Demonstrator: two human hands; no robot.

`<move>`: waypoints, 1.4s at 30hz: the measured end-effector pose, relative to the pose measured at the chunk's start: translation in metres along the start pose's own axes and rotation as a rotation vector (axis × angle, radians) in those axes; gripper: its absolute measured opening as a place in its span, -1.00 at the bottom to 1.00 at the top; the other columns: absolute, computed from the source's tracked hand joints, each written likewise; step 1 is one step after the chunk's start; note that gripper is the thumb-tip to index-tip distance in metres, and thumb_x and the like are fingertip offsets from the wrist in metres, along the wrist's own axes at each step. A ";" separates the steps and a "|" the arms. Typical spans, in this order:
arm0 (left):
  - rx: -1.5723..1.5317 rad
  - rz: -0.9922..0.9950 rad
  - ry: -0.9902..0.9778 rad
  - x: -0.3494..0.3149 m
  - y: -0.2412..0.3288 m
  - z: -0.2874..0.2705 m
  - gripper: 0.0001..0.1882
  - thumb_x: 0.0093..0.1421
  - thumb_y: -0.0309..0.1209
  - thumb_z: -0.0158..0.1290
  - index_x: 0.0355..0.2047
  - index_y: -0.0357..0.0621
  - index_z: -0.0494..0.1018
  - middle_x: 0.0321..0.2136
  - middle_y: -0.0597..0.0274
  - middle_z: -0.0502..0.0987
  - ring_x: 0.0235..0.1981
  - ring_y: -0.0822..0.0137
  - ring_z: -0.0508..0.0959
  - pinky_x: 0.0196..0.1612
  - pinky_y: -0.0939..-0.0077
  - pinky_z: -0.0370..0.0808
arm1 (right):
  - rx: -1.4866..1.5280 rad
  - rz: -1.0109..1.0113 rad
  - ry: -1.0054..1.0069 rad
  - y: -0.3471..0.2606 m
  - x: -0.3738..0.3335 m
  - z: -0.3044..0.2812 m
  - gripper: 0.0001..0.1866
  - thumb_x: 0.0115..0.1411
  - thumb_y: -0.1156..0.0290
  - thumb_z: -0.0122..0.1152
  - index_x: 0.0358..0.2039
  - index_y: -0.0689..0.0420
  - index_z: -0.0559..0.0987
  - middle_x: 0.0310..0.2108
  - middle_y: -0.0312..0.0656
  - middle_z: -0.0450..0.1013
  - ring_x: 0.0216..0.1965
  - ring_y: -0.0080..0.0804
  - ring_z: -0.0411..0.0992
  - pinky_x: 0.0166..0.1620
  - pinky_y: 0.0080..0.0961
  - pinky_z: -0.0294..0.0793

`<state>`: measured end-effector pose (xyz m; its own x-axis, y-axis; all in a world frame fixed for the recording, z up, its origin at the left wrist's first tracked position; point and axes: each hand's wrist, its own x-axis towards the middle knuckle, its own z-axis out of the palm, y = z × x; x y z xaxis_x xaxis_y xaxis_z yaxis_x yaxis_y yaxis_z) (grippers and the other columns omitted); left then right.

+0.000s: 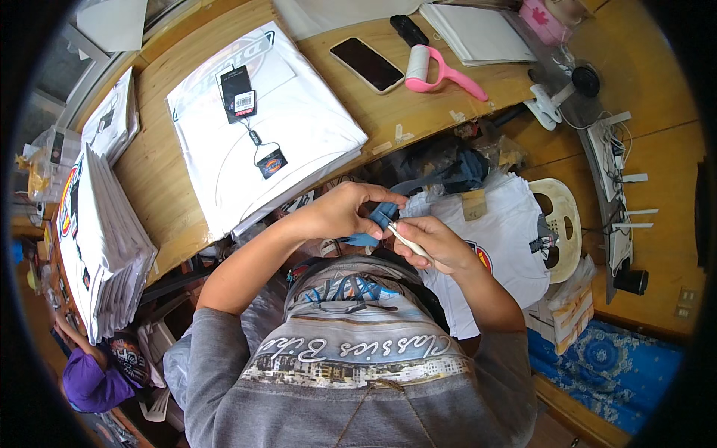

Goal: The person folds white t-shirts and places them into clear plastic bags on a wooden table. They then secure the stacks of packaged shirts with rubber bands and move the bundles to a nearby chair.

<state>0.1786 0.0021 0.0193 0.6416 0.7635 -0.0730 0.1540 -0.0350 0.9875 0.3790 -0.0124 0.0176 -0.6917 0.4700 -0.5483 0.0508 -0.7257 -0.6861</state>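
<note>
My left hand pinches a small blue piece, flat and bent, that looks like cloth or tape. A blue strip hangs below its fingers. My right hand is closed around a slim tool with a cream handle; its thin tip meets the blue piece. I cannot make out the tip's exact kind. Both hands are in front of my body, just off the table's edge. Beyond them on the table is a stack of folded white T-shirts with a black hang tag on top.
A phone, a pink lint roller and white sheets lie at the back. Bagged white shirts stand at left. White shirts cover a cream plastic chair at right. Another person in purple is at lower left.
</note>
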 end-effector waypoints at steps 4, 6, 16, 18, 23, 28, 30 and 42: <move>0.044 -0.029 -0.034 0.005 0.005 0.000 -0.44 -0.24 -0.64 0.13 -0.12 -0.22 0.32 -0.19 0.09 0.40 -0.18 0.35 0.37 -0.12 0.53 0.29 | 0.002 -0.041 -0.002 0.001 0.006 -0.001 -0.71 0.15 0.23 -0.11 -0.36 0.23 0.40 -0.70 -0.37 0.23 -0.81 -0.78 0.09 -0.80 -0.86 -0.02; -0.039 -0.093 -0.059 0.007 -0.002 -0.002 -0.43 -0.25 -0.60 0.15 -0.12 -0.23 0.32 -0.20 0.06 0.39 -0.17 0.30 0.37 -0.10 0.50 0.28 | 0.017 -0.048 0.008 0.002 0.006 -0.003 -0.71 0.15 0.23 -0.11 -0.37 0.22 0.40 -0.69 -0.37 0.23 -0.82 -0.79 0.08 -0.81 -0.86 -0.03; 0.126 0.029 -0.014 0.009 -0.040 0.003 -0.37 -0.29 -0.54 0.18 -0.11 -0.27 0.28 -0.27 -0.02 0.39 -0.24 0.11 0.39 -0.15 0.42 0.29 | 0.008 -0.302 0.088 -0.026 0.020 -0.039 -0.63 0.13 0.16 -0.10 -0.31 0.25 0.39 -0.73 -0.34 0.25 -0.83 -0.76 0.10 -0.81 -0.84 0.01; 0.189 -0.060 -0.001 0.004 -0.052 0.006 -0.36 -0.26 -0.58 0.17 -0.07 -0.24 0.24 -0.22 0.08 0.36 -0.23 0.25 0.40 -0.19 0.48 0.33 | -0.093 -0.458 0.483 -0.062 0.041 -0.081 -0.72 0.09 0.21 -0.03 -0.43 0.21 0.42 -0.77 -0.37 0.21 -0.84 -0.71 0.10 -0.81 -0.77 0.05; 0.244 -0.115 0.153 -0.001 -0.039 0.014 -0.26 -0.31 -0.65 0.14 -0.02 -0.15 0.17 -0.37 0.02 0.39 -0.35 0.15 0.41 -0.23 0.41 0.34 | -0.727 -0.548 1.128 -0.153 0.097 -0.219 -0.69 0.04 0.18 0.04 -0.52 0.21 0.43 -0.84 -0.40 0.15 -0.89 -0.67 0.09 -0.83 -0.67 0.02; 0.122 -0.186 0.334 0.011 0.000 0.019 -0.39 -0.22 -0.71 0.07 -0.06 -0.20 0.23 -0.48 0.15 0.42 -0.49 0.37 0.41 -0.36 0.59 0.36 | -1.399 -0.960 1.264 -0.224 0.138 -0.238 -0.66 0.00 0.26 0.10 -0.31 0.26 0.40 -0.55 -0.18 0.32 -0.54 -0.43 0.32 -0.47 -0.55 0.32; 0.006 -0.183 0.564 0.019 0.021 0.020 -0.43 -0.18 -0.73 0.04 -0.08 -0.21 0.25 -0.51 0.23 0.43 -0.51 0.48 0.39 -0.41 0.67 0.35 | -1.359 -1.036 1.034 -0.231 0.144 -0.164 -0.55 -0.03 0.35 0.11 -0.14 0.28 0.30 -0.28 -0.06 0.30 -0.20 -0.27 0.27 -0.11 -0.46 0.25; 0.269 0.268 1.335 0.040 0.072 -0.017 -0.66 0.00 -0.76 -0.16 -0.16 -0.36 0.31 -0.49 0.10 0.46 -0.46 0.40 0.49 -0.40 0.66 0.44 | -0.668 -0.433 -0.447 -0.095 0.064 -0.053 -0.82 0.05 0.38 0.03 -0.47 0.24 0.49 -0.69 -0.32 0.40 -0.62 -0.64 0.35 -0.51 -0.67 0.31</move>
<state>0.2025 0.0410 0.0903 -0.4983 0.7404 0.4512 0.3782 -0.2827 0.8815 0.3677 0.1134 0.0223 -0.9550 0.2941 -0.0381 0.0324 -0.0243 -0.9992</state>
